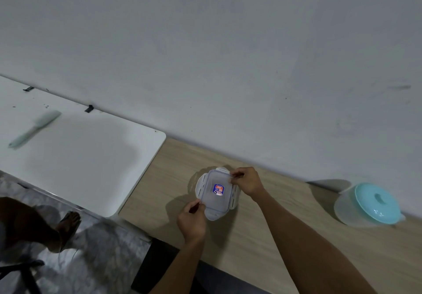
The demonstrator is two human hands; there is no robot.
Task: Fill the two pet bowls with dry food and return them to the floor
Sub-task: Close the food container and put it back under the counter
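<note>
Clip-lock container (214, 202) on bench (251, 236) toward back edge, clips undone; left grip (191, 223) and right grip (247, 183) pinch its opposite top corners. Early, I judge: still closed, bowls unseen, nothing filled.

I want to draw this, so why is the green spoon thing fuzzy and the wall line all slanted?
Head view: the pale green spatula is smeared by blur near the left edge; the wide-angle lens, worn tilted, slants the line under the wall; dim, soft light gives the clear container and teal-lidded tub fuzzy grey shadows on the wooden table.
</note>
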